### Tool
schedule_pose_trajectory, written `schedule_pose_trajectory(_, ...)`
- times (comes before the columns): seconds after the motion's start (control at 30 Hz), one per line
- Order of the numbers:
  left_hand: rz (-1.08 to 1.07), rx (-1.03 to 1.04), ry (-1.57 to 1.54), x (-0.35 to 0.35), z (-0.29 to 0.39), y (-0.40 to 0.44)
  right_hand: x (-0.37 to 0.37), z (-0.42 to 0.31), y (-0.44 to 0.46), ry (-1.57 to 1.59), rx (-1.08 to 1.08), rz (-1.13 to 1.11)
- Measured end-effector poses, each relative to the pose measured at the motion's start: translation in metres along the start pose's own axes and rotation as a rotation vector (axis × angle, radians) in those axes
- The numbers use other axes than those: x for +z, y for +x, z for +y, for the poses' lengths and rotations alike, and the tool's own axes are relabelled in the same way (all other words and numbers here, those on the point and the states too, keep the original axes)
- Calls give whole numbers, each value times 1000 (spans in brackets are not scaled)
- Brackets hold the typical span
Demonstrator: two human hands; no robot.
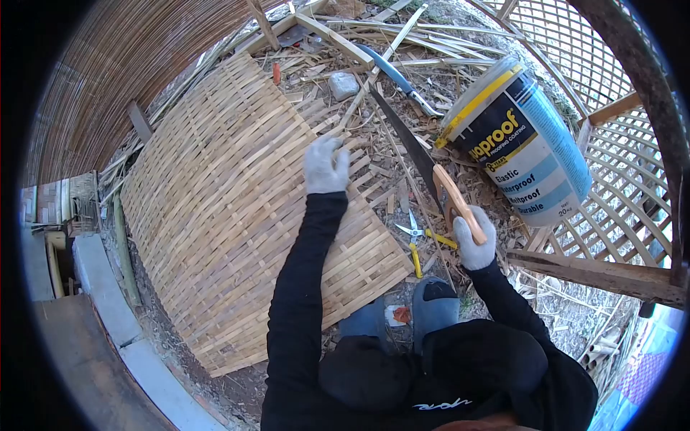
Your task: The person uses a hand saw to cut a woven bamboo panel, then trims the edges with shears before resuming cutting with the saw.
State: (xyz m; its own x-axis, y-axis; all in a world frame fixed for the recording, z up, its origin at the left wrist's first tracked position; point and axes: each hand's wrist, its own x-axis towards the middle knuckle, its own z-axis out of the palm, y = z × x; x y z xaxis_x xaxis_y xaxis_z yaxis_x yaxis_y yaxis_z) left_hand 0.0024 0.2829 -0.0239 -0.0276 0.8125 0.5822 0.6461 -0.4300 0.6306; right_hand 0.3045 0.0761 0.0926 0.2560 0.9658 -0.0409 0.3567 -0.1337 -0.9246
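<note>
My left hand [327,167], in a pale glove, rests on the upper right edge of a woven bamboo mat [244,215]. Its thumb stands apart from the fingers, and I see nothing gripped in them. In my gloved right hand [476,241] is the wooden handle of a handsaw [417,154]. The dark blade points up and left, off the mat's right side, beyond its loose strip ends. Below the saw, yellow-handled pruning shears [415,233] lie with their blades apart, beside the mat's edge.
A large white coating bucket [528,144] stands tilted at the right, near a lattice panel [625,194]. A blue-handled tool [399,77], a stone-like block [343,85] and bamboo scraps litter the ground. Wooden beams [334,39] lie at the top; grey blocks [108,276] line the left.
</note>
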Motion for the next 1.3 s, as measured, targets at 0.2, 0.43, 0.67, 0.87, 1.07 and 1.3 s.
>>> schedule_pose_trajectory(0.2,13,-128,506,-20,-78,41,-2,-33,13,86,-71,-70)
schedule_pose_trajectory(0.43,-12,-237,633,-13,-114,65,43,-67,63,393,71,-226)
schedule_pose_trajectory(0.67,-4,-342,623,-17,-109,79,83,-70,91,486,101,-250)
schedule_pose_trajectory(0.87,51,-383,738,-12,-118,86,73,-64,86,679,188,-216)
schedule_pose_trajectory(1.07,26,-387,808,-15,-115,92,72,-47,95,639,201,-253)
schedule_pose_trajectory(1.3,21,-384,793,-14,-115,91,61,-58,115,858,448,-144)
